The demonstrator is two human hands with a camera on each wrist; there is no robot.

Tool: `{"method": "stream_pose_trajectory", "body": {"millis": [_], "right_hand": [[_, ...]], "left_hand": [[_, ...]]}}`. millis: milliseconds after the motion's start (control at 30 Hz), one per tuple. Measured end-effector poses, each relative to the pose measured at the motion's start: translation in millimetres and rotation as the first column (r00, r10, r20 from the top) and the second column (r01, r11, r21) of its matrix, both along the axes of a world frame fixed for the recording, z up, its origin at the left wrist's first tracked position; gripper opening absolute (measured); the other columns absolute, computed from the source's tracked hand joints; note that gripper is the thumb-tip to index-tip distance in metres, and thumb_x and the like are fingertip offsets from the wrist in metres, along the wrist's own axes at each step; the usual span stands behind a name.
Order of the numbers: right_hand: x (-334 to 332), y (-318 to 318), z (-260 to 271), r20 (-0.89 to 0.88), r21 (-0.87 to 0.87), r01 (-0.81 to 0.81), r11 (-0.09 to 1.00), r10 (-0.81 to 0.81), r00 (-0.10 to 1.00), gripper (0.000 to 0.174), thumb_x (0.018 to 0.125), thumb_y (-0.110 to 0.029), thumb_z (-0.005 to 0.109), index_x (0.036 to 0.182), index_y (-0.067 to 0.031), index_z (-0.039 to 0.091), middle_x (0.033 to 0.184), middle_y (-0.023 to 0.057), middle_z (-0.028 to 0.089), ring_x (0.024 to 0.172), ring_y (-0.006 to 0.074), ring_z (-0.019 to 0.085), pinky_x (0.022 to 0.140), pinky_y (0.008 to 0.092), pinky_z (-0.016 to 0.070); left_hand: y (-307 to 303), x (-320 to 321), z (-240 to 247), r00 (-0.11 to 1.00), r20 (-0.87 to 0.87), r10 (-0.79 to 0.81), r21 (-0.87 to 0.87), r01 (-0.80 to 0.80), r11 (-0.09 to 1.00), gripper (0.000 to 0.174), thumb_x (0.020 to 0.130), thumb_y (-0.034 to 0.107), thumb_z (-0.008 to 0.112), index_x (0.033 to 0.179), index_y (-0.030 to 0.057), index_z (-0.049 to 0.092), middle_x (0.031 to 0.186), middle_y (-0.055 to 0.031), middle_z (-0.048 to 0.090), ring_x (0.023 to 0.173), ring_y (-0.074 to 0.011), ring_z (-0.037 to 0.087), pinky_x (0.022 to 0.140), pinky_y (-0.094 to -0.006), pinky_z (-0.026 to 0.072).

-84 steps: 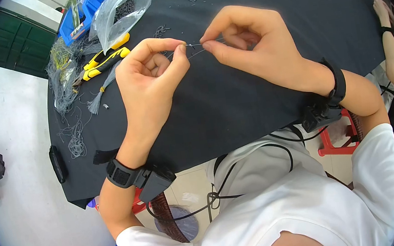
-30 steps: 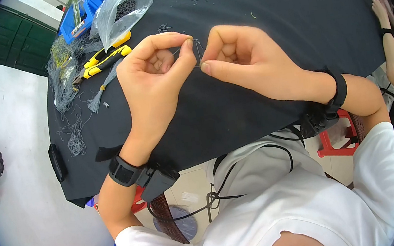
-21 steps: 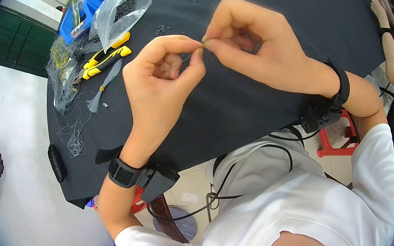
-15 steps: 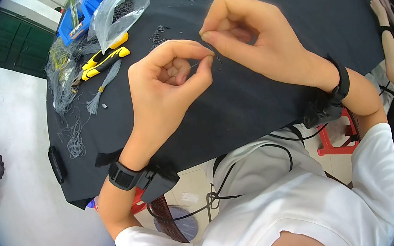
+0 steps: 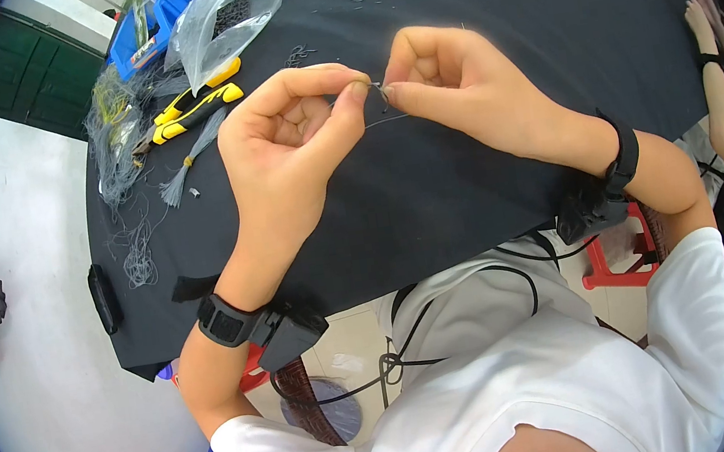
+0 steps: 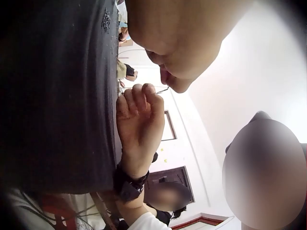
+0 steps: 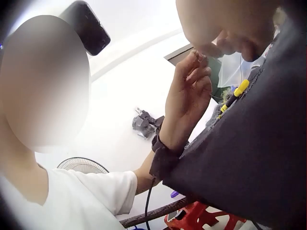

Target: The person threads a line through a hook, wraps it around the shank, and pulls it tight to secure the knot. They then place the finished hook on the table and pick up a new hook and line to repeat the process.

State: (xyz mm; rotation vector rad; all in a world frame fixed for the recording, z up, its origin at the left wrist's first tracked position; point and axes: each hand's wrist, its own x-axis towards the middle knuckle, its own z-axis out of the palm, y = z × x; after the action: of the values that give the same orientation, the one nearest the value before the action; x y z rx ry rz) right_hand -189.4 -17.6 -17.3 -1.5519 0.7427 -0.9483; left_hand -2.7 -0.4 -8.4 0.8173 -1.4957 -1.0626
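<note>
Black tablecloth point(image 5: 485, 191) beneath both arms, with white wall point(image 5: 23, 225) and green door point(image 5: 32, 82) off to the left, yellow-handled pliers point(image 5: 196, 113) on its left part. Above the cloth, in narrow fingertip pinches of left hand point(image 5: 285, 140) and right hand point(image 5: 476, 83), small wire-like piece point(image 6: 163, 90); long axis roughly from one hand to the other, direction of its tip too small to tell. Just below, thin line point(image 5: 386, 119) stretching sideways.

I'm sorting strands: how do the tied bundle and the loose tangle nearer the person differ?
The tied bundle is gathered by a yellow tie; the loose tangle shows none. The bundle's strands run mostly straight, while the tangle's curl into loops. Both are greyish, on the black cloth.
</note>
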Motion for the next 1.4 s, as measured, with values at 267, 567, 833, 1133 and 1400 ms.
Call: {"method": "stream_pose_trajectory", "body": {"millis": [267, 567, 833, 1133, 1400], "right_hand": [[9.0, 13.5, -1.6, 0.035, 0.070, -0.094, 0.993, 0.091, 0.995, 0.011, 0.084, -0.010, 0.057, 0.079, -0.0020, 0.051, 0.062, -0.0038, 0.050, 0.055, 0.0011, 0.042, 0.046, 0.0192, 0.0316], [7.0, 16.2, 7.3, -0.202, -0.677, 0.000, 0.736, -0.186, 0.961, 0.010, 0.078, -0.002, 0.059, 0.081, -0.0027, 0.050, 0.060, 0.0049, 0.045, 0.052, 0.0174, 0.044, 0.049, 0.0289, 0.0360], [-0.8, 12.0, 20.8, -0.222, -0.549, 0.051, 0.834, -0.205, 0.953, 0.008, 0.081, -0.007, 0.059, 0.080, -0.0031, 0.053, 0.058, 0.0027, 0.043, 0.051, 0.0118, 0.042, 0.048, 0.0262, 0.0360], [-5.3, -2.9, 17.9, -0.156, -0.460, 0.067, 0.885, -0.155, 0.976, 0.004, 0.088, -0.007, 0.056, 0.088, -0.0031, 0.054, 0.066, -0.0059, 0.045, 0.061, 0.0000, 0.039, 0.053, 0.0177, 0.0315], [-5.0, -11.6, 4.2, -0.074, -0.025, 0.002, 1.000, -0.004, 0.997, 0.011, 0.084, -0.013, 0.058, 0.085, -0.0020, 0.058, 0.063, -0.0054, 0.049, 0.055, 0.0007, 0.041, 0.048, 0.0186, 0.0309]], "left_hand": [[-2.0, 0.4, -1.7, 0.998, -0.061, 0.016, 0.169, -0.006, 0.986, 0.013, 0.083, 0.003, 0.063, 0.094, -0.0053, 0.063, 0.077, -0.0030, 0.065, 0.064, -0.0020, 0.056, 0.060, -0.0138, 0.0416], [-4.6, -3.3, -8.9, 1.000, 0.016, -0.007, 0.145, 0.005, 0.989, 0.012, 0.082, 0.005, 0.065, 0.090, -0.0043, 0.064, 0.060, 0.0065, 0.052, 0.051, 0.0027, 0.039, 0.046, -0.0149, 0.0250], [-3.0, -4.2, -7.2, 0.996, 0.085, 0.017, 0.105, -0.026, 0.994, 0.010, 0.080, 0.003, 0.065, 0.087, -0.0031, 0.065, 0.055, 0.0096, 0.044, 0.049, 0.0032, 0.033, 0.044, -0.0158, 0.0224], [0.9, -7.0, -4.6, 0.991, 0.130, -0.031, 0.044, 0.025, 0.999, 0.008, 0.077, -0.002, 0.066, 0.085, -0.0023, 0.064, 0.056, 0.0104, 0.041, 0.050, 0.0033, 0.031, 0.045, -0.0153, 0.0219], [1.8, -4.6, -2.9, 0.999, 0.023, -0.035, 0.020, 0.035, 0.999, 0.010, 0.080, -0.002, 0.064, 0.090, -0.0046, 0.064, 0.063, 0.0069, 0.052, 0.052, 0.0038, 0.038, 0.047, -0.0132, 0.0268]]}}
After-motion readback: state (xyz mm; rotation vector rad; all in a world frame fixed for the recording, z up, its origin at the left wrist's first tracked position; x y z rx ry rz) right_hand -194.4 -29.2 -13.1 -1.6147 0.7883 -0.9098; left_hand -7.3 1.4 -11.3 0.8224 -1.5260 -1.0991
